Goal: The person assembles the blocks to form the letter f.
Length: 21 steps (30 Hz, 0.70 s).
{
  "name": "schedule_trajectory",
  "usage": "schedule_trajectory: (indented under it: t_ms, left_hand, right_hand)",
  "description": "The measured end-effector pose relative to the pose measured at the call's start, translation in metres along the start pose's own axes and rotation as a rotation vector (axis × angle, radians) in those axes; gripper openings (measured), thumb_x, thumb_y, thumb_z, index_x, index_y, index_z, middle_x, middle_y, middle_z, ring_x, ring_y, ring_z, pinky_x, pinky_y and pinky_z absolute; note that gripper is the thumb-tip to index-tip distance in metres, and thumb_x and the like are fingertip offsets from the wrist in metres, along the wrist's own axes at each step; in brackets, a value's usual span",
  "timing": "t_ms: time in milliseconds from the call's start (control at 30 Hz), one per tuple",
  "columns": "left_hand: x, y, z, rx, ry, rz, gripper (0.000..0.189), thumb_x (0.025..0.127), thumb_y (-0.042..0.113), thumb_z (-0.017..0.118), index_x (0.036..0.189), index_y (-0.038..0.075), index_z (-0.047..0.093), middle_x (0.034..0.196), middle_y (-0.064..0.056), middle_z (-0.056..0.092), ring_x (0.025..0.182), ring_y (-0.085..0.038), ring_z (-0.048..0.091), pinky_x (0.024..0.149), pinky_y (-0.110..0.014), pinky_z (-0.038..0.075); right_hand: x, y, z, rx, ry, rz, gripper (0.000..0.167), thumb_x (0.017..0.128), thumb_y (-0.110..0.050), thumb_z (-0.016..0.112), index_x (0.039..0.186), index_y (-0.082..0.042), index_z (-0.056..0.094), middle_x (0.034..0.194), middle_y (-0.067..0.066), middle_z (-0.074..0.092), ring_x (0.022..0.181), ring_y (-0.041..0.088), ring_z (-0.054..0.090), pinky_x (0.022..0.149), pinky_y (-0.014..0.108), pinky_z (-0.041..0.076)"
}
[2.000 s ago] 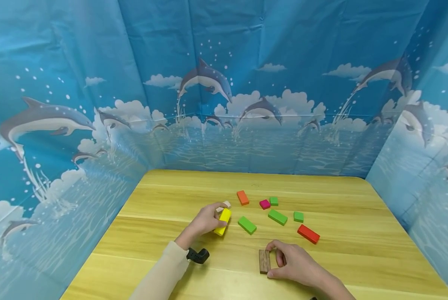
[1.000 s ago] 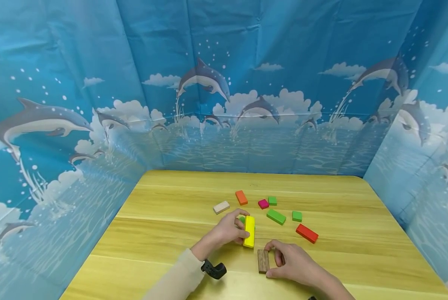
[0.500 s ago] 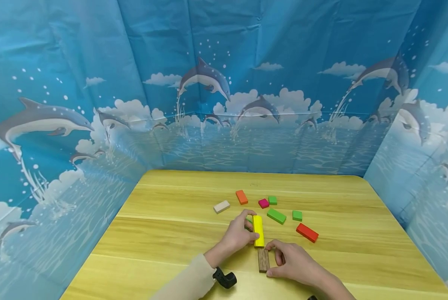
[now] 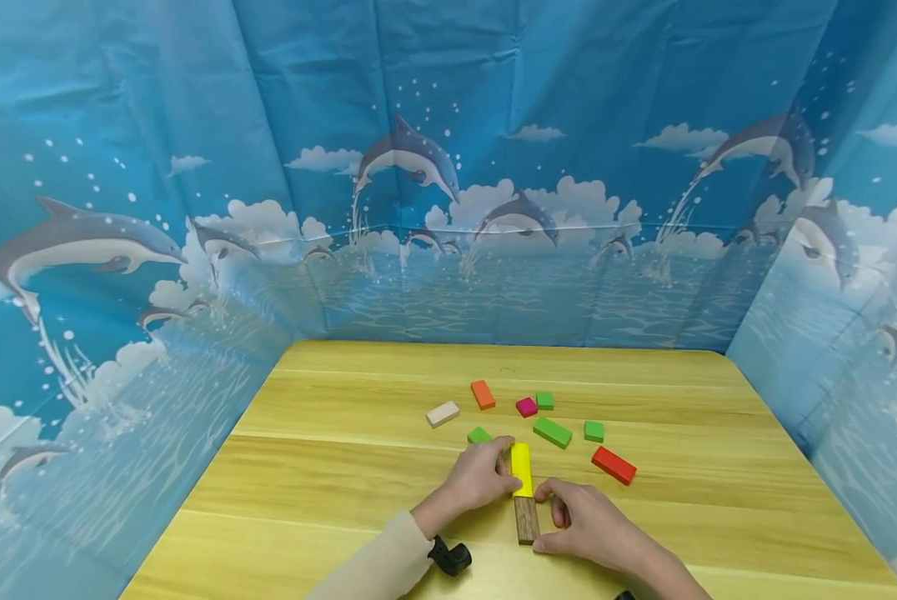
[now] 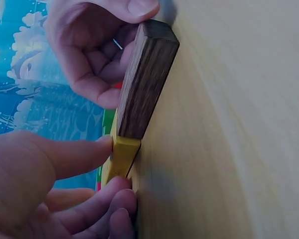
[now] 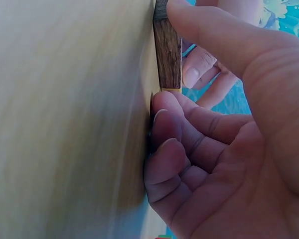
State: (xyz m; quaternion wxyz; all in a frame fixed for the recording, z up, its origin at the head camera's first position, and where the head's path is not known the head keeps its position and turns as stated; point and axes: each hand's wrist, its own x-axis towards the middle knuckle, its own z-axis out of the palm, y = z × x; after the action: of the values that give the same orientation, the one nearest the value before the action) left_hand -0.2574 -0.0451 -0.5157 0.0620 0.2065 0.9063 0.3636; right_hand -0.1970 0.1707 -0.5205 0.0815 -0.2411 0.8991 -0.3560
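A yellow block lies end to end with a dark brown wood-grained block on the table, in one straight line. My left hand pinches the yellow block between thumb and fingers. The thumb and forefinger of my right hand hold the brown block near its two ends, from the right side. In the left wrist view the brown block meets the yellow block at the ends. The right wrist view shows the brown block beside my thumb, with just a sliver of yellow at its end.
On the wooden table, beyond my hands, lie a cream block, an orange block, a magenta block, a red block and several green blocks. One green block is partly behind my left hand. A dolphin-print curtain surrounds the table.
My left hand has carried the yellow block rightward from beside the cream block, then brought it down against the far end of the brown block. My right hand has stayed at the brown block.
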Motion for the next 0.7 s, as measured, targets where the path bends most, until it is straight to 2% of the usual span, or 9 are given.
schedule_trajectory:
  t_ms: [100, 300, 600, 700]
  left_hand:
    - [-0.0021, 0.0003, -0.0008, -0.026, -0.06, 0.001, 0.071, 0.085, 0.017, 0.083, 0.147, 0.007, 0.05, 0.063, 0.008, 0.057, 0.051, -0.006, 0.051, 0.047, -0.022, 0.04]
    - [-0.0061, 0.0034, -0.0027, -0.14, -0.162, 0.0, 0.072, 0.086, 0.01, 0.081, 0.15, 0.01, 0.047, 0.063, 0.005, 0.064, 0.049, -0.013, 0.058, 0.046, -0.023, 0.041]
    - [-0.0048, 0.0008, 0.0004, -0.176, -0.18, -0.043, 0.068, 0.087, 0.009, 0.081, 0.147, 0.016, 0.051, 0.064, 0.002, 0.065, 0.049, -0.015, 0.061, 0.046, -0.023, 0.042]
    - [-0.0052, 0.001, -0.0001, -0.193, -0.176, -0.045, 0.068, 0.086, 0.008, 0.081, 0.147, 0.015, 0.05, 0.064, 0.003, 0.065, 0.05, -0.016, 0.062, 0.047, -0.024, 0.045]
  right_hand:
    - [0.0, -0.0002, 0.0005, -0.004, 0.002, 0.0, 0.053, 0.075, -0.05, 0.086, 0.11, -0.016, 0.063, 0.072, -0.007, 0.054, 0.061, 0.002, 0.045, 0.055, 0.023, 0.039]
    - [-0.0002, -0.0018, 0.0005, -0.007, 0.004, 0.001, 0.053, 0.075, -0.049, 0.086, 0.109, -0.016, 0.063, 0.072, -0.007, 0.054, 0.06, 0.002, 0.044, 0.054, 0.022, 0.038]
    - [-0.0007, -0.0013, -0.0004, 0.025, 0.009, 0.009, 0.051, 0.077, -0.048, 0.086, 0.11, -0.017, 0.062, 0.074, -0.005, 0.056, 0.061, 0.003, 0.046, 0.054, 0.022, 0.04]
    - [-0.0011, -0.0017, -0.0024, 0.034, 0.033, 0.015, 0.052, 0.079, -0.047, 0.085, 0.114, -0.016, 0.062, 0.079, -0.003, 0.058, 0.063, 0.004, 0.049, 0.056, 0.023, 0.043]
